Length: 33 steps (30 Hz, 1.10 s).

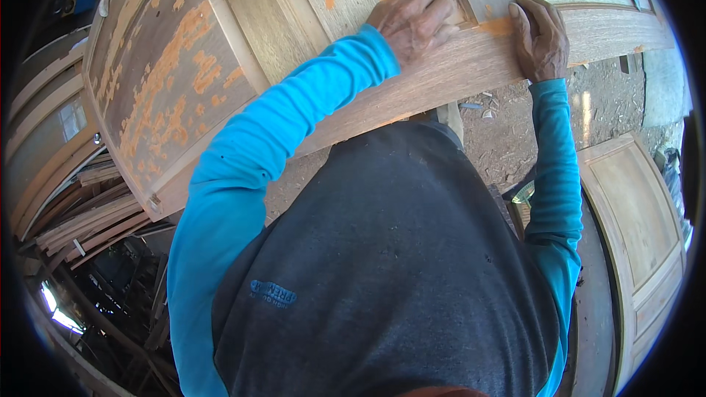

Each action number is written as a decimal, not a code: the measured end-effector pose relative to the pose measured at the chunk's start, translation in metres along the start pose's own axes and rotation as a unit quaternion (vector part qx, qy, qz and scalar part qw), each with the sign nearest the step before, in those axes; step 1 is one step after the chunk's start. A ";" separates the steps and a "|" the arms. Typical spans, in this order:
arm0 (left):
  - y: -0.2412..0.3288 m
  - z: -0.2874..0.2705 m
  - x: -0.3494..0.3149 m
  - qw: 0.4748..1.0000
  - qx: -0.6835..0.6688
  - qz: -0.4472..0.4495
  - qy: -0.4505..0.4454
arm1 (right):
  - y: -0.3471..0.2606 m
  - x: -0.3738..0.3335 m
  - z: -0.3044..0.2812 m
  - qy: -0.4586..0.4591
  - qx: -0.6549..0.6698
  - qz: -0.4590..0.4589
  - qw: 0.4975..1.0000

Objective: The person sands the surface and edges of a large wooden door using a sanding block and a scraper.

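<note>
A large panelled wooden door (456,59) lies flat in front of me, with orange filler patches across its panels and frame. My left hand (415,26) is closed, its bent fingers pressed down on the door near the inner edge of the long near rail. Whatever lies under those fingers is hidden. Farther right on the same rail, my right hand (541,40) is also closed, thumb toward the left hand and fingers curled. An orange filler patch (496,26) shows between the two hands. I cannot make out anything inside the right hand's grip.
Stacked wooden strips (92,224) and curved frames (44,132) crowd the left side. Another panelled door (636,213) leans at the right. Below the near rail, the dirt floor (500,129) is strewn with shavings and scraps.
</note>
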<state>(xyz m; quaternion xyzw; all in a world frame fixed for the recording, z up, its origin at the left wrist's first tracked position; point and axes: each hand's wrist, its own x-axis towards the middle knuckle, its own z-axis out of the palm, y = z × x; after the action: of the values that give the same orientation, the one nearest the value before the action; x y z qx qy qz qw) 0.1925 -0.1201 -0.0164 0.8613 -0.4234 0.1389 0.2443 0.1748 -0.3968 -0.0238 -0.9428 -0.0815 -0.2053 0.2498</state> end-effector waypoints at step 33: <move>0.001 -0.009 -0.007 0.995 -0.066 -0.074 -0.029 | -0.002 0.008 0.002 -0.007 -0.032 -0.003 0.999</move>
<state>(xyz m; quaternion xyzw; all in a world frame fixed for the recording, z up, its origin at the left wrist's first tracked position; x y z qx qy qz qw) 0.1874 -0.1115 -0.0119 0.8759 -0.3740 0.0672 0.2974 0.1826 -0.3941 -0.0209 -0.9515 -0.0793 -0.2016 0.2184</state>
